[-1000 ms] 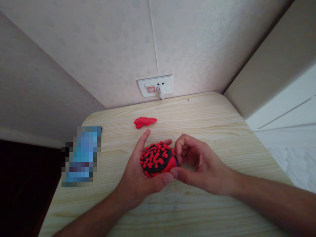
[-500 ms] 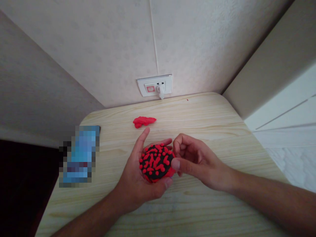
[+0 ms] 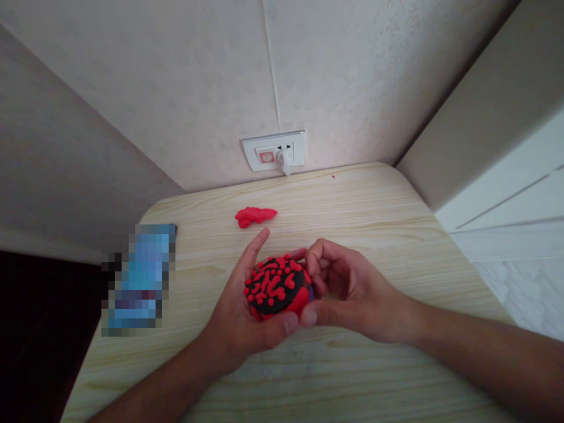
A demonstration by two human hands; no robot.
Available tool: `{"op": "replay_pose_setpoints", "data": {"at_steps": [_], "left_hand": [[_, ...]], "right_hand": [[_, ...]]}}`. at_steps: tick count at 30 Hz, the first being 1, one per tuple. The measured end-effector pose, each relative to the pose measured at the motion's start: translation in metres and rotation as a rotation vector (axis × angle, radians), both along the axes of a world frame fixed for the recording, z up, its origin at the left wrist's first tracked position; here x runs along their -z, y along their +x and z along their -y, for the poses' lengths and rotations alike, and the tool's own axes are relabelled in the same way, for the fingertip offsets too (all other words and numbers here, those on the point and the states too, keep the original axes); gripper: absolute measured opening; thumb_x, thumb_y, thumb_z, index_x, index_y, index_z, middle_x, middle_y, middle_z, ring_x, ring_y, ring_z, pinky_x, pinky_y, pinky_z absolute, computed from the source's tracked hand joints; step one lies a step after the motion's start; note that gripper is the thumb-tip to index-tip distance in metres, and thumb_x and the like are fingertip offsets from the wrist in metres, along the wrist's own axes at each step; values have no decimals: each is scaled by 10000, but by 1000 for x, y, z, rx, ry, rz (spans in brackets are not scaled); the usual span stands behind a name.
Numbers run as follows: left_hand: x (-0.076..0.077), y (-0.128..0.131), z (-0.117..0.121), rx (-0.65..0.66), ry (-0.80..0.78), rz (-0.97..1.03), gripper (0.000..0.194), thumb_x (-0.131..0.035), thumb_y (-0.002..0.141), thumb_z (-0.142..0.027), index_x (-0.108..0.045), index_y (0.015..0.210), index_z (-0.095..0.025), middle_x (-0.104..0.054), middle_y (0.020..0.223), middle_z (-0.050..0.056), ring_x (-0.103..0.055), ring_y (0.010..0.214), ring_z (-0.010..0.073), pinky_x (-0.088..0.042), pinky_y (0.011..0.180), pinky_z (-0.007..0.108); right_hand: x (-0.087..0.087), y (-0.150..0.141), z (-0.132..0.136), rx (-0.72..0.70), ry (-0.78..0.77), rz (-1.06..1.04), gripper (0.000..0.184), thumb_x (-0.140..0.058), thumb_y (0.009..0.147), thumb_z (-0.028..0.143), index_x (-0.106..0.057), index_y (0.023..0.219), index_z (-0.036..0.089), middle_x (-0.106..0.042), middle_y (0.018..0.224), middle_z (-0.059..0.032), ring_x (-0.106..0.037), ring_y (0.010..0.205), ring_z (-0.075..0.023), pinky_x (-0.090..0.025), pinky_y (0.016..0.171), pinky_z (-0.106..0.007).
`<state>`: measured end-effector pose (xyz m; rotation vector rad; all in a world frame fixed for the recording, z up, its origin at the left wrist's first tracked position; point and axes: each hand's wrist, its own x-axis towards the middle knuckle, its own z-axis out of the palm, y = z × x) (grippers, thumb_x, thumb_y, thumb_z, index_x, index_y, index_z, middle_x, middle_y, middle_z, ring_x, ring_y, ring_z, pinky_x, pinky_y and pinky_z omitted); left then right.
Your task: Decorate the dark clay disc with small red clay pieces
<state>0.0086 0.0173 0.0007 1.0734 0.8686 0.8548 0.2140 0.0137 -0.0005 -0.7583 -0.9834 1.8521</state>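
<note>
A round modelling clay cake (image 3: 274, 288) has a black top dotted with red dots and short red strips. Red clay covers its side, and a bit of purple shows at its right edge. My left hand (image 3: 247, 317) cups it from the left, with the thumb along the near side and one finger pointing up and away. My right hand (image 3: 352, 288) grips its right edge, thumb in front and fingers curled behind. Past the hands, a lump of red clay (image 3: 255, 216) lies on the table.
The pale wood table (image 3: 352, 376) meets a wall with a socket panel (image 3: 274, 151) and a white plug (image 3: 285, 161) in it. On the left lies a blurred-out phone-like item (image 3: 145, 276). A tiny red speck (image 3: 333, 177) is near the back edge.
The clay cake has tilted and turned slightly, so more of its red side and some purple show on the right. My right thumb has moved down along its edge.
</note>
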Motion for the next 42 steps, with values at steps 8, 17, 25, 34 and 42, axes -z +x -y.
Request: {"op": "replay_pose_setpoints", "data": {"at_steps": [8,17,25,34,42], "left_hand": [[0,-5,0,8,-106,-31,1278,-964,654,-351,-187,1656,-197,-724,1334,174,-728,1173,361,-579,1009,431],[-5,-2,1,-5,-174,11,1300,-982,632,-361,-197,1657,-202,-734,1313,169,-724,1175,350,-519,1081,463],[1,-6,0,34,-128,14,1254,-957,669,-337,-201,1661,-214,-723,1334,175,-708,1203,367,-520,1083,491],[-1,-1,0,60,1,-5,1249,-927,661,-214,-181,1662,-245,-686,1408,178,-680,1260,398,-549,1081,530],[-1,-2,-2,-77,115,-47,1220,-981,611,-209,-285,1611,-276,-635,1472,166,-615,1355,356,-521,1119,475]], "right_hand": [[-2,-1,5,28,72,96,524,-1009,627,206,-524,825,214,-525,749,66,-458,678,-105,-347,585,-240],[-2,0,1,6,36,15,520,-990,670,285,-494,803,205,-545,764,57,-497,697,-102,-409,619,-229],[1,2,-2,-41,-8,-37,453,-945,739,298,-514,841,204,-589,762,56,-507,584,-64,-427,526,-187],[-2,3,-4,-62,-70,14,442,-931,756,344,-525,848,196,-573,716,70,-506,560,-57,-446,516,-176],[2,3,-5,44,23,30,452,-963,707,250,-584,948,201,-599,837,42,-567,723,-92,-495,645,-210]]}}
